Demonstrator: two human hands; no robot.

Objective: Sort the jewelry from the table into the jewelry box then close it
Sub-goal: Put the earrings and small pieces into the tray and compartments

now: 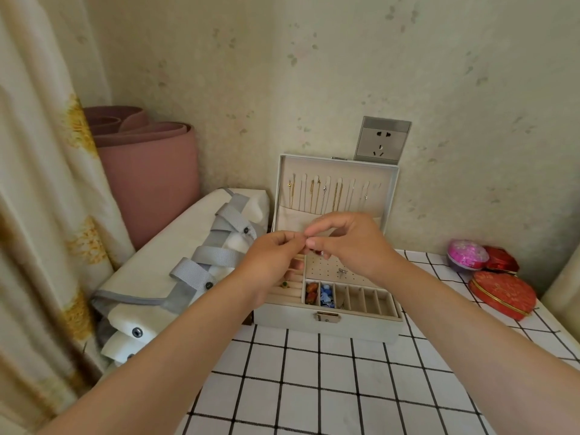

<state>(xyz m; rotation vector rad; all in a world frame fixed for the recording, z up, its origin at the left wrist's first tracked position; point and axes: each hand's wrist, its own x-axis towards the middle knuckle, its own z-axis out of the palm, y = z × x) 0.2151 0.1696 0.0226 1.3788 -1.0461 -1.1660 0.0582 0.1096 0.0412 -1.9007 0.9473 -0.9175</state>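
The pale grey jewelry box (326, 324) stands open on the checked table, its lid (389, 196) upright against the wall with several thin chains hanging inside. My left hand (273, 262) and my right hand (348, 243) meet above the box's tray and together pinch a tiny piece of jewelry (306, 237) between their fingertips. It is too small to identify. Front compartments hold red-orange pieces (311, 292) and blue pieces (327, 296). A small silver item (342, 272) lies on the perforated earring panel. A green-stoned ring (284, 284) sits in the ring rolls, partly hidden by my left hand.
A white tablecloth with a black grid (345, 387) covers the table. At the right edge lie a red heart-shaped box (502, 295), another red box (500, 262) and a pink round box (467, 254). A white bag with grey straps (175, 262) and a pink rolled mat (147, 171) stand left.
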